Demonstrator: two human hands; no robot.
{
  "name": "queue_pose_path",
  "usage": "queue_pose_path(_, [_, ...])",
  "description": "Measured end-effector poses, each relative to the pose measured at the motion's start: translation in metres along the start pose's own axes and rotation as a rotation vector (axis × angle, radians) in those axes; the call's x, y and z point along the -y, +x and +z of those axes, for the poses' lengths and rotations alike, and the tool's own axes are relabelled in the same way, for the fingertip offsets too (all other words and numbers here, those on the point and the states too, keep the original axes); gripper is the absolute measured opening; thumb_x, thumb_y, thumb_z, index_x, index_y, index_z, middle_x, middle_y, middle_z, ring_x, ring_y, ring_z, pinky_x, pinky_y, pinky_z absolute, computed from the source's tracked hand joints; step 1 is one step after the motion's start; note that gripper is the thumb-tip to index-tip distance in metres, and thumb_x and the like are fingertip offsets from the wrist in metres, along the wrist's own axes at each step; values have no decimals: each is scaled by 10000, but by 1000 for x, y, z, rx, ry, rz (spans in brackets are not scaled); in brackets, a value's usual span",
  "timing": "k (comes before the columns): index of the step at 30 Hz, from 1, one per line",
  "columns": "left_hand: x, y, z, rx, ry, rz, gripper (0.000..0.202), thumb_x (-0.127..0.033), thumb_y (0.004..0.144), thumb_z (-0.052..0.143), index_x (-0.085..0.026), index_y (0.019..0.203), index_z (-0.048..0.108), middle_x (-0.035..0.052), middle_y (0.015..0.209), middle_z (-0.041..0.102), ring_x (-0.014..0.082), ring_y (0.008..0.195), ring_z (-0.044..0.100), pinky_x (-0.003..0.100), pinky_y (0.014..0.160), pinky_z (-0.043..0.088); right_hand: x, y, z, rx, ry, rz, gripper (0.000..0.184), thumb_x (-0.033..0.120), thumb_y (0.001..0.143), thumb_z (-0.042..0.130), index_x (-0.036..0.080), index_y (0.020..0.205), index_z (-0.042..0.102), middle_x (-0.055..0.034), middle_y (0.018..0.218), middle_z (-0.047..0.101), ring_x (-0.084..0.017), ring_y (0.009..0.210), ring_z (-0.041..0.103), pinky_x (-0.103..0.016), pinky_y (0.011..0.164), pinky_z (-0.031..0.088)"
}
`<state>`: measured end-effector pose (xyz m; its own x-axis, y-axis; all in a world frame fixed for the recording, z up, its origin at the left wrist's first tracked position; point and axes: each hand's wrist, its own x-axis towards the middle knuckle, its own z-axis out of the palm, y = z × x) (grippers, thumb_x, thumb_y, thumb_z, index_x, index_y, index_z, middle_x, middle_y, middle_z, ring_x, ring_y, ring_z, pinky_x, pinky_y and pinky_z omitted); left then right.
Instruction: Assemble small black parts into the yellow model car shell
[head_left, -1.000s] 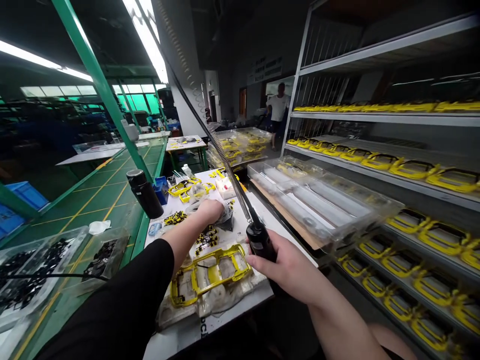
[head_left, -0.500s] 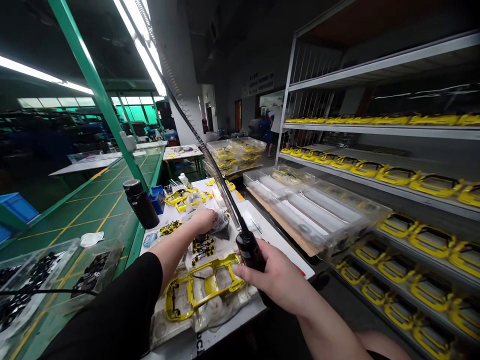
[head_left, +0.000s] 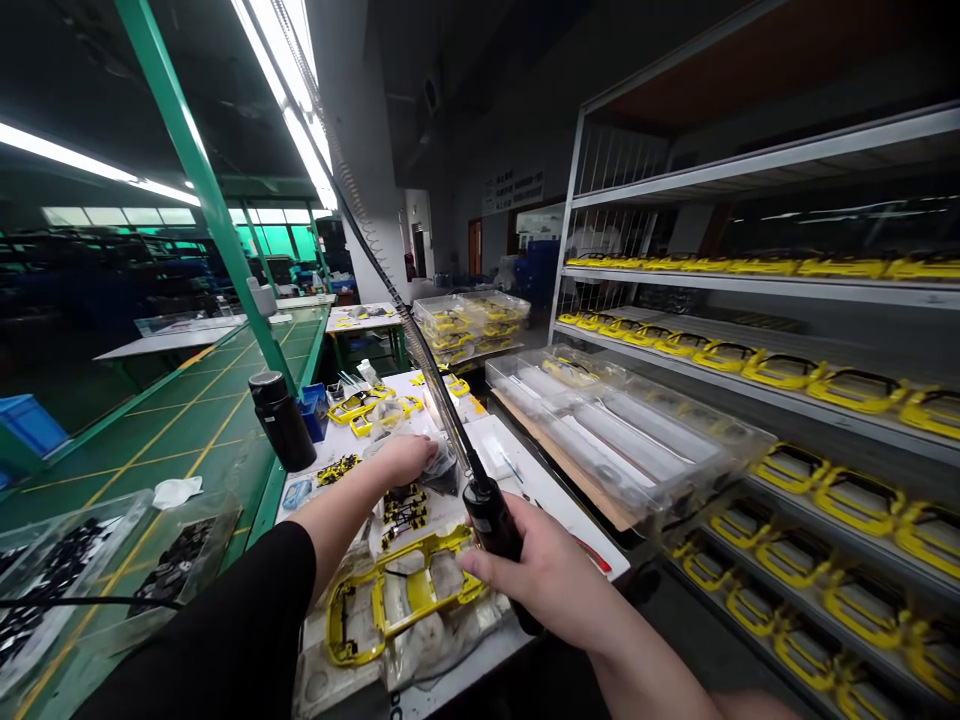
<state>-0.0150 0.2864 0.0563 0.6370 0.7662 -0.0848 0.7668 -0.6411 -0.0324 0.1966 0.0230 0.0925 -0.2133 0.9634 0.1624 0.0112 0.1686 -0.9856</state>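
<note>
My left hand (head_left: pixel 405 460) is curled over a crumpled clear plastic bag (head_left: pixel 442 470) on the white workbench (head_left: pixel 577 530). My right hand (head_left: pixel 544 575) grips a black handheld power tool (head_left: pixel 490 518), whose dark cable (head_left: pixel 397 300) rises to the overhead rail. Below the tool lies a yellow-and-black car body shell (head_left: pixel 397 600) on a sheet of clear plastic. Small black-and-yellow parts (head_left: pixel 405 515) lie between my hands. My right fingers partly cover the shell's edge.
A black bottle (head_left: pixel 282 422) and a blue bin (head_left: pixel 315 405) stand at the bench's far left. On the right, metal shelves (head_left: pixel 750 350) hold yellow frames, and a clear box of white rods (head_left: pixel 607 440) sits close by. Trays of black parts (head_left: pixel 112 560) lie on the left.
The view has tilted and sunk toward the bench, and the person in the white shirt has left view. My hands stay in place, with the tool shifted slightly left.
</note>
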Motion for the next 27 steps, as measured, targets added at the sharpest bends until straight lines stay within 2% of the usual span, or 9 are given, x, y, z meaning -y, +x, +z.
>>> queue_pose_path(3, [-3, -3, -2, 27, 40, -12, 348, -443, 1117, 755, -180, 1344, 747, 114, 1352, 765, 271, 1181, 765, 503, 1042, 675, 1, 3, 2, 5, -7, -2, 570, 478, 900, 1011, 253, 1370, 782, -31, 1303, 822, -326, 1255, 744, -406, 1091, 572])
queue_pose_path(10, [-8, -5, -3, 17, 68, -12, 332, -446, 1121, 748, -189, 1330, 759, 107, 1372, 763, 283, 1204, 760, 497, 1056, 673, -3, 5, 6, 58, 65, -19, 610, 488, 923, 1009, 249, 1427, 762, -47, 1384, 809, -327, 1329, 740, -413, 1143, 568])
queue_pose_path(16, [-11, -6, -1, -2, 41, -16, 353, -454, 1119, 749, -182, 1344, 743, 115, 1338, 765, 261, 1158, 764, 497, 1031, 674, -4, 5, 7, 70, 64, -12, 575, 523, 970, 969, 250, 1429, 756, -58, 1389, 808, -328, 1325, 743, -432, 1137, 577])
queue_pose_path(22, [-12, -7, 5, -26, 24, -18, 374, -467, 1111, 758, -172, 1342, 752, 100, 1357, 763, 299, 1197, 763, 505, 1045, 675, -2, 4, 10, 87, 104, -7, 590, 479, 947, 997, 263, 1440, 757, -43, 1400, 803, -328, 1348, 733, -427, 1153, 566])
queue_pose_path(27, [-10, -5, 2, -6, 19, -17, 384, -444, 1107, 771, -168, 1372, 738, 118, 1367, 759, 283, 1189, 768, 506, 1034, 682, -5, 3, 10, 59, 60, 14, 558, 490, 956, 988, 263, 1415, 769, -32, 1364, 805, -300, 1292, 739, -388, 1106, 572])
